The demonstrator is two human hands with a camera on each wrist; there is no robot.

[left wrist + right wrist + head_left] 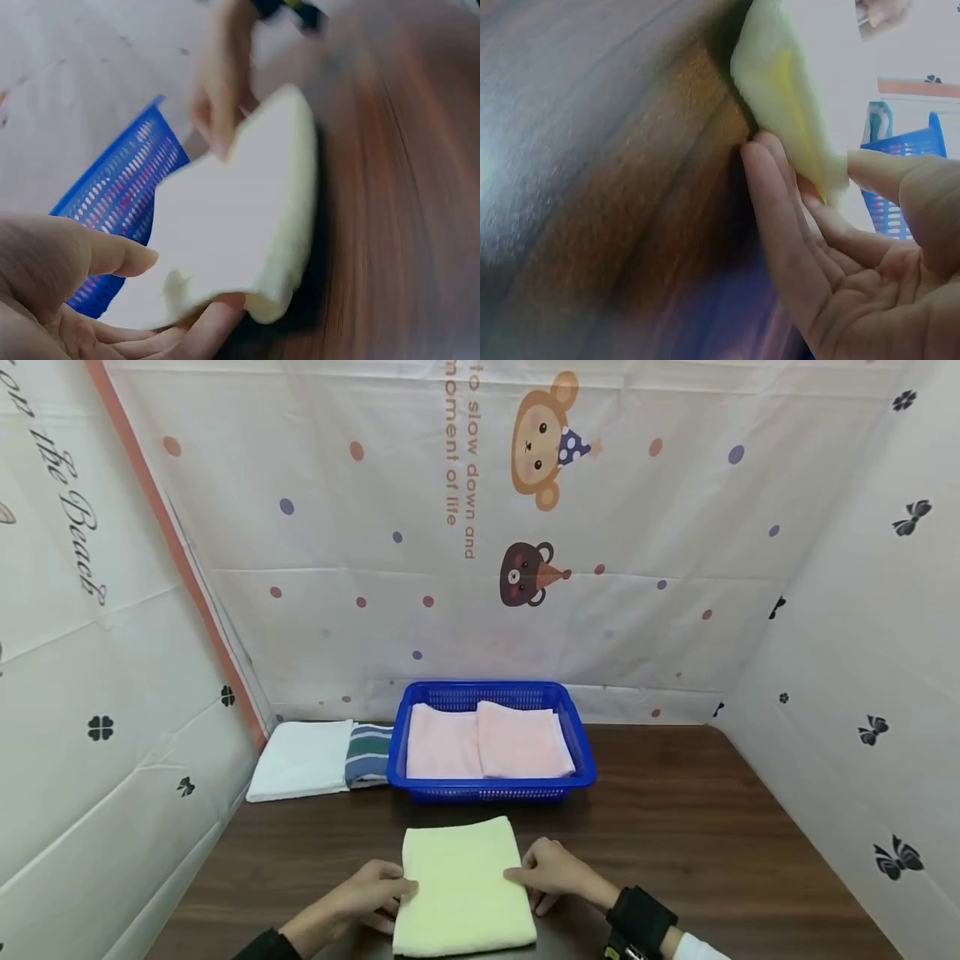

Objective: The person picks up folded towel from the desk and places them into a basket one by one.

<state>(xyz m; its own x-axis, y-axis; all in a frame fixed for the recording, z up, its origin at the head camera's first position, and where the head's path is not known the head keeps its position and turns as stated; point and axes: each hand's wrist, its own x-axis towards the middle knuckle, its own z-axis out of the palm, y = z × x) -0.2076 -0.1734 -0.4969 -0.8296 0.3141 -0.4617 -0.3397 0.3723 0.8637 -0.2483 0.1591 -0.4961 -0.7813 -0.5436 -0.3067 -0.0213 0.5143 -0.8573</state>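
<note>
A folded pale yellow towel (465, 889) is held by its two sides just over the front of the table. My left hand (367, 897) pinches its left edge, thumb on top and fingers beneath. On the opposite edge my right hand (555, 872) pinches with thumb above and fingers below. In the left wrist view the towel (225, 217) appears lifted, its folded layers showing at the near edge. The right wrist view shows the thumb and fingers around the towel's edge (795, 112). Behind the towel stands a blue plastic basket (491, 789) with two folded pink towels (525, 743) inside.
Left of the basket lie a folded white towel (303, 760) and a blue, green and white striped towel (369, 756), which touches the basket. The brown wooden table (690, 827) is bordered by printed white cloth walls (660, 527) at the back and both sides.
</note>
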